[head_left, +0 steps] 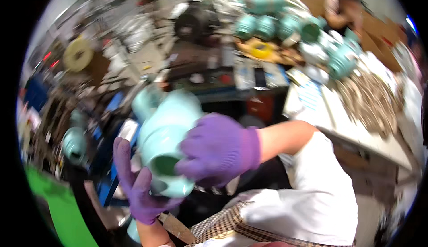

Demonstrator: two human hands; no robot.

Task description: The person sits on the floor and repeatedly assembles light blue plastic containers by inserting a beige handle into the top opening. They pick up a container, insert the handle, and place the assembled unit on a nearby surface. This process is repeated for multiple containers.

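Observation:
A pale turquoise hollow vessel (171, 118) is tilted in front of me, its dark round mouth toward my body. My right hand (218, 151), in a purple knit glove, grips it beside the mouth, fingers curled over the rim. At the lower left, my left hand (140, 184) wears a matching glove. Its fingers and thumb are spread beside the vessel's near end; I cannot tell whether the palm touches it. Behind, another turquoise piece (147, 102) shows partly. The picture is smeared by motion.
Several turquoise vessels (265, 26) stand on the far bench, with a yellow tape roll (261, 50) and a dark phone (260, 77) nearby. Brown strips (368, 100) lie on the right table (356, 135). A person (343, 11) is at the far right. Another vessel (75, 144) sits left.

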